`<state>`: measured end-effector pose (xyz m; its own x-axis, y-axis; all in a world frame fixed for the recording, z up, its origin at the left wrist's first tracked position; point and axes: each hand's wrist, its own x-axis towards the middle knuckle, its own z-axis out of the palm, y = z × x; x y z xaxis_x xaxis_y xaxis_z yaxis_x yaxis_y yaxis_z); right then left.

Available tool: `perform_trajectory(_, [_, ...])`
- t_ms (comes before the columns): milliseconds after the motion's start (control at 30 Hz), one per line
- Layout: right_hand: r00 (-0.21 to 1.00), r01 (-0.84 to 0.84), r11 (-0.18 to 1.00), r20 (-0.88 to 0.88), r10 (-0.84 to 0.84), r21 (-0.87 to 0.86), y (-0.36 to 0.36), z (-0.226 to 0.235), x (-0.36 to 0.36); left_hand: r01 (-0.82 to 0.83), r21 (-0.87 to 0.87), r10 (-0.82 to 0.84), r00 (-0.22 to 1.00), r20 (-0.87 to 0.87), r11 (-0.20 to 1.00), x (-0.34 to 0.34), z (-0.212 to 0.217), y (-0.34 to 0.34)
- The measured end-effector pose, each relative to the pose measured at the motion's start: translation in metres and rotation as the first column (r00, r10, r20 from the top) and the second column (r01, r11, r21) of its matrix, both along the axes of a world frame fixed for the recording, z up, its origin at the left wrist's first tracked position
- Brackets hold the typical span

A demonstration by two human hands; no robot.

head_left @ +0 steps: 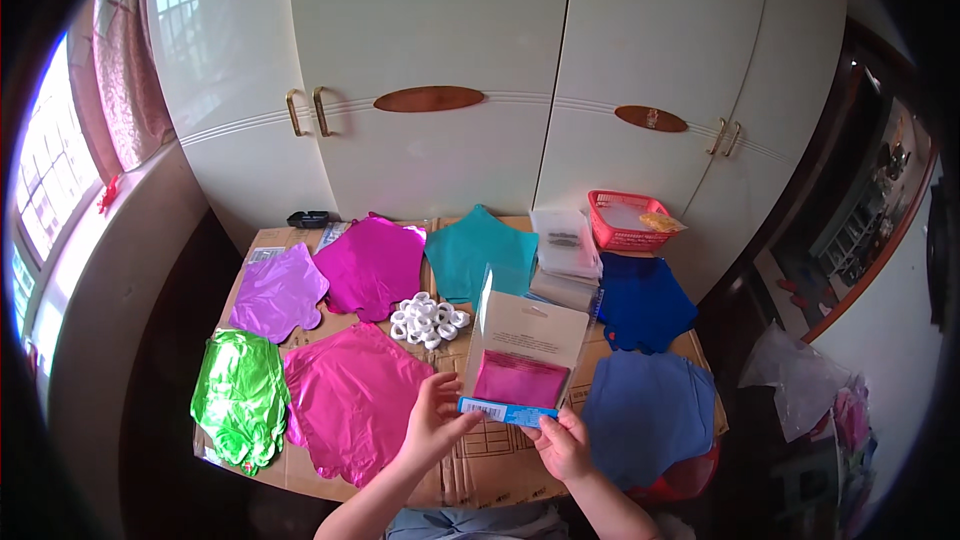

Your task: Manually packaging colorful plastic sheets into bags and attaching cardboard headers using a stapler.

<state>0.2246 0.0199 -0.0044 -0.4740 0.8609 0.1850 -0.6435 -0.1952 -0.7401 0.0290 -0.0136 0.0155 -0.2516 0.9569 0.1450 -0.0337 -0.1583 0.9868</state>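
Both forearms enter from the lower edge and converge at centre, just above the cardboard work surface (pixel 500 465). Left hand (pixel 432 423) is raised, palm turned inward, fingers curled onto the lower left corner of a clear flat packet (pixel 524 348); thumb on the near face. Right hand (pixel 563 443) sits slightly lower, fingers pinching the packet's blue bottom strip at its right end. Both hands are closed on the packet, which is held upright and tilted slightly away, top flap open, a folded magenta foil piece visible inside behind a white card. Packet hangs above the cardboard, between the pink foil balloon (pixel 352 397) on the left and the pale blue foil balloon (pixel 648 415) on the right. A cluster of white rings (pixel 428 319) lies just beyond it. A green foil balloon (pixel 240 395) lies far left.
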Motion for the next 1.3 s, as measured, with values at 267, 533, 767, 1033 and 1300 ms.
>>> perform_trajectory(267, [0.996, -0.083, 0.995, 0.026, 0.081, 0.063, 0.001, -0.007, 0.004, 0.288, -0.043, -0.186, 0.718, 0.67, 0.957, -0.006, -0.027, -0.003])
perform_trajectory(533, [1.0, -0.017, 0.997, -0.015, 0.018, 0.077, 0.005, -0.002, 0.003, 0.207, -0.078, -0.121, 0.794, 0.596, 0.975, 0.001, -0.015, -0.005])
perform_trajectory(767, [0.995, 0.1, 0.995, 0.031, -0.099, -0.012, 0.009, 0.003, -0.003, 0.139, -0.018, -0.106, 0.825, 0.556, 0.99, 0.003, -0.01, -0.007])
perform_trajectory(1033, [0.96, 0.228, 0.97, 0.149, -0.239, 0.085, 0.009, 0.0, -0.009, 0.064, -0.003, -0.053, 0.851, 0.522, 0.998, 0.013, -0.006, -0.002])
perform_trajectory(1300, [0.887, 0.276, 0.917, 0.291, -0.358, 0.288, 0.005, 0.007, -0.012, 0.109, -0.016, -0.087, 0.861, 0.5, 0.994, 0.013, -0.014, -0.003])
